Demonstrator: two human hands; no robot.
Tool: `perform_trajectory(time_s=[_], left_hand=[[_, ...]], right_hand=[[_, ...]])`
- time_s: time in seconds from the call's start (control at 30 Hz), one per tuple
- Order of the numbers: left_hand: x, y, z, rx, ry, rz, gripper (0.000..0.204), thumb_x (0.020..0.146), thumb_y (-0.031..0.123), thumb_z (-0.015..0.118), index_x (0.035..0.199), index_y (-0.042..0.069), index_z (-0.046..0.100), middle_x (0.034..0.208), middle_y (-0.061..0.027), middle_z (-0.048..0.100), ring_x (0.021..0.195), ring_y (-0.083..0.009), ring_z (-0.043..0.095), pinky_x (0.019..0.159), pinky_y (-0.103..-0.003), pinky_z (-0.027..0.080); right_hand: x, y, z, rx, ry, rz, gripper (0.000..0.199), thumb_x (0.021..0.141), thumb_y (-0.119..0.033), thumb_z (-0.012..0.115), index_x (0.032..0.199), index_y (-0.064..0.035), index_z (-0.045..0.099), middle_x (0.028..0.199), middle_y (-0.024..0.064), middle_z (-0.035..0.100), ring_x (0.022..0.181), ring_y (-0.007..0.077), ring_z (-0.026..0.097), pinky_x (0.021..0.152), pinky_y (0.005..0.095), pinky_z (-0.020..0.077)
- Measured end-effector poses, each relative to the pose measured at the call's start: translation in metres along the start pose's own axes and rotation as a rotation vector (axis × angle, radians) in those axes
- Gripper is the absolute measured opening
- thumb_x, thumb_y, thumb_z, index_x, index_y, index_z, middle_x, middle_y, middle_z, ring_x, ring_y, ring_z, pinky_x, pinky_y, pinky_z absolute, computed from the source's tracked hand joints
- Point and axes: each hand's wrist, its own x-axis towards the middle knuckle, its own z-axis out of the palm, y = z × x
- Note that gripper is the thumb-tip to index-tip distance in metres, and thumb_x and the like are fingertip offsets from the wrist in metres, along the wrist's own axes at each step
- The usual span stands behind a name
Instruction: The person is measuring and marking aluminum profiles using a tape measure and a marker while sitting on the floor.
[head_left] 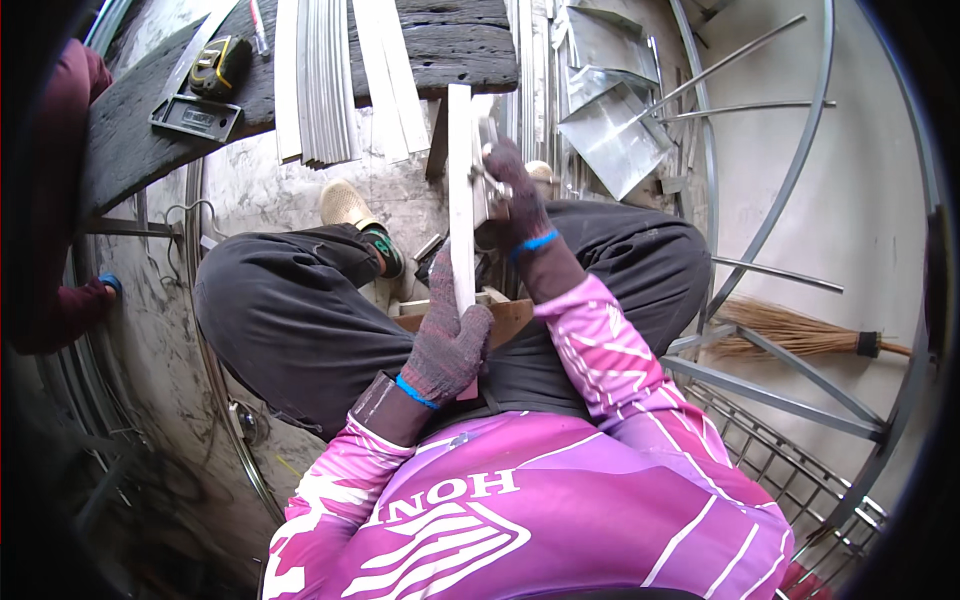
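I sit with dark trousers and a pink patterned shirt, both hands in grey knitted gloves. My left hand [448, 340] grips the near end of a long white metal strip [460, 180] that runs away from me between my knees. My right hand [515, 195] is closed farther up the strip, pressing a small metal tool [488, 185] against its right side. A small wooden block [510, 315] lies under the strip near my lap.
A dark wooden bench [440, 45] ahead carries several white strips [325, 80], a tape measure [215, 62] and a flat dark tool [195, 117]. Bent sheet metal [615, 130] and curved steel rods [790, 170] stand right. A broom [800, 335] lies right. Another person's maroon sleeve [50, 200] is left.
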Motion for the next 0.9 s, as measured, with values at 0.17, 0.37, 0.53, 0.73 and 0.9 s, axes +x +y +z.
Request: perform_trajectory(time_s=[0.17,0.37,0.53,0.73,0.9], left_hand=[[0.004,0.014,0.008,-0.06,-0.025,-0.061,0.07,0.087,0.005,0.046,0.147,-0.004,0.013,0.136,-0.0229,0.037,0.123,-0.027,0.042,0.104,-0.033,0.035],[0.001,-0.002,-0.002,0.14,0.022,-0.031,0.07,0.089,0.006,0.048,0.148,0.001,0.012,0.118,-0.0182,0.049,0.1,-0.0224,0.055,0.087,-0.032,0.047],[-0.01,0.019,0.011,0.024,-0.121,-0.043,0.07,0.088,0.003,0.049,0.149,0.007,0.016,0.079,-0.0057,0.053,0.058,-0.0099,0.05,0.051,-0.024,0.044],[0.0,0.04,0.021,-0.368,-0.216,-0.3,0.046,0.075,-0.003,0.057,0.118,0.002,0.044,0.078,-0.0063,0.053,0.06,-0.0158,0.055,0.056,-0.029,0.049],[0.023,0.053,0.023,-0.207,-0.174,-0.379,0.04,0.07,-0.004,0.055,0.109,0.002,0.048,0.076,-0.0056,0.05,0.055,-0.0145,0.053,0.049,-0.026,0.047]], right_hand=[[0.024,0.027,-0.01,0.257,-0.105,0.731,0.023,0.09,-0.023,0.049,0.104,-0.0043,0.053,0.097,0.009,0.053,0.091,0.0201,0.054,0.081,0.0328,0.0462],[-0.036,-0.044,-0.004,0.221,-0.055,0.352,0.026,0.089,-0.01,0.052,0.115,-0.0041,0.051,0.125,0.0212,0.047,0.111,0.0366,0.053,0.094,0.0382,0.0438],[-0.07,-0.008,-0.021,1.547,0.372,1.132,0.048,0.089,-0.041,0.055,0.12,-0.0032,0.054,0.099,0.0205,0.064,0.084,0.0361,0.066,0.079,0.0423,0.0551],[-0.059,-0.004,-0.05,0.13,0.11,0.728,0.061,0.093,-0.054,0.042,0.121,-0.0011,0.053,0.097,0.0209,0.065,0.092,0.0325,0.066,0.08,0.0421,0.0558],[-0.082,-0.026,-0.046,0.158,0.033,0.579,0.057,0.097,-0.045,0.044,0.132,-0.0002,0.043,0.115,0.0206,0.058,0.106,0.0316,0.06,0.093,0.0439,0.0494]])
